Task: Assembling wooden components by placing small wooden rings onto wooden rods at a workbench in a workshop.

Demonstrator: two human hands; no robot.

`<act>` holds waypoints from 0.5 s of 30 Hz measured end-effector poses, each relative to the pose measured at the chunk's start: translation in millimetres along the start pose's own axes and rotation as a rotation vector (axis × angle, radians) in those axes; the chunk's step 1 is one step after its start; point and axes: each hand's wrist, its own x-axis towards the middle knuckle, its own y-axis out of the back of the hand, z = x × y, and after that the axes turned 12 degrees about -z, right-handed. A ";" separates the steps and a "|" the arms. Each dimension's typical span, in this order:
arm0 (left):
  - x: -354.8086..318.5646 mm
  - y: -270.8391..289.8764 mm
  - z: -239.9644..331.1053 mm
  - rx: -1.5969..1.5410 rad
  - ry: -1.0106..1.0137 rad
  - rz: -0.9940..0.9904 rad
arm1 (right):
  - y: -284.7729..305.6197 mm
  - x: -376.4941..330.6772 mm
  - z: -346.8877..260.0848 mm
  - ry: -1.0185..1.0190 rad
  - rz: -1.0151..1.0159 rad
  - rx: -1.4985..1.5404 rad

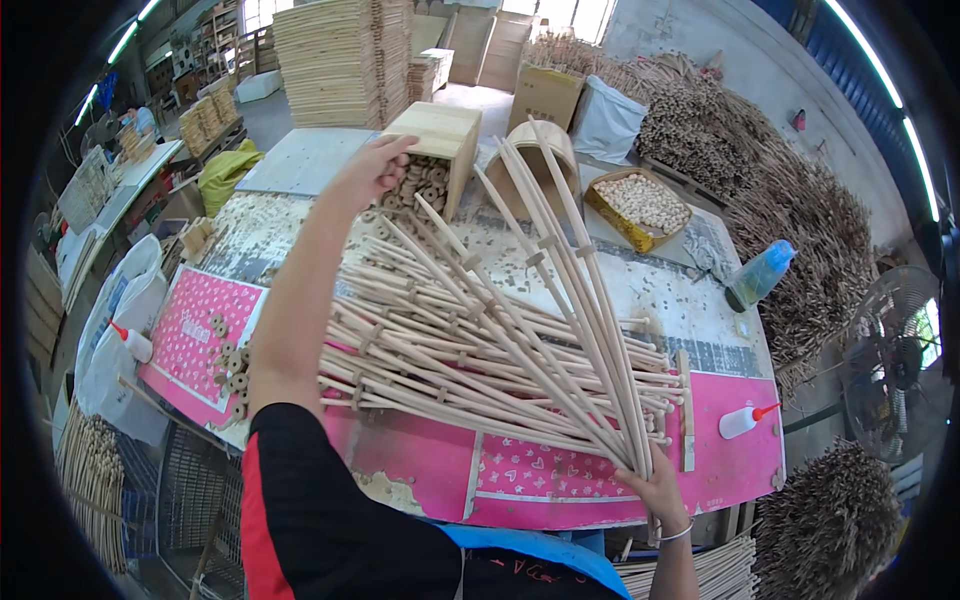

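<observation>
My right hand grips the lower ends of a fanned bundle of long wooden sticks, which slant up and away to the left. Some of these sticks carry a small wooden ring partway along. At the mouth of a wooden box lying on its side, my left hand is raised with curled fingers; what they hold, if anything, is hidden. Small wooden rings fill the box and spill out. Beneath the bundle, many more sticks with rings lie across the table.
A round wooden tub and a yellow box of pale wooden beads stand at the back. On the right are a blue bottle, a red-tipped glue bottle and a fan. Loose rings lie at left.
</observation>
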 end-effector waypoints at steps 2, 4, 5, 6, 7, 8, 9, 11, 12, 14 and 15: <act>-6.9 2.4 8.5 -0.023 0.039 0.013 | 5.4 -9.1 3.1 -0.155 -0.104 0.232; -11.2 -0.9 0.9 -0.171 0.091 0.069 | 1.3 -13.2 3.9 -0.222 -0.232 0.415; -13.0 -13.9 -10.6 -0.141 0.061 0.129 | 1.1 -11.1 3.4 -0.219 -0.233 0.410; -14.0 -15.1 -20.8 -0.213 0.025 0.083 | -0.7 -10.1 1.8 -0.214 -0.315 0.432; -10.7 -10.1 -39.9 -0.288 -0.013 0.039 | -1.5 -9.1 0.0 -0.211 -0.401 0.452; -4.0 8.3 -60.1 -0.210 -0.068 -0.045 | -3.3 -6.4 -4.0 -0.214 -0.479 0.457; 5.5 8.8 -80.4 -0.213 -0.175 -0.114 | -4.4 -4.9 -13.1 -0.225 -0.514 0.522; 10.9 -28.9 -81.0 -0.220 -0.224 -0.184 | 1.0 -5.8 -23.0 -0.219 -0.552 0.599; 16.1 -50.7 -80.1 -0.270 -0.248 0.011 | 2.8 -4.5 -28.3 -0.216 -0.555 0.587; 11.1 -77.7 -67.4 -0.351 -0.373 -0.057 | 1.5 -4.9 -39.3 -0.303 -0.601 0.678; 17.1 -82.6 -64.1 -0.336 -0.328 0.055 | -7.2 -4.8 -42.5 -0.266 -0.623 0.725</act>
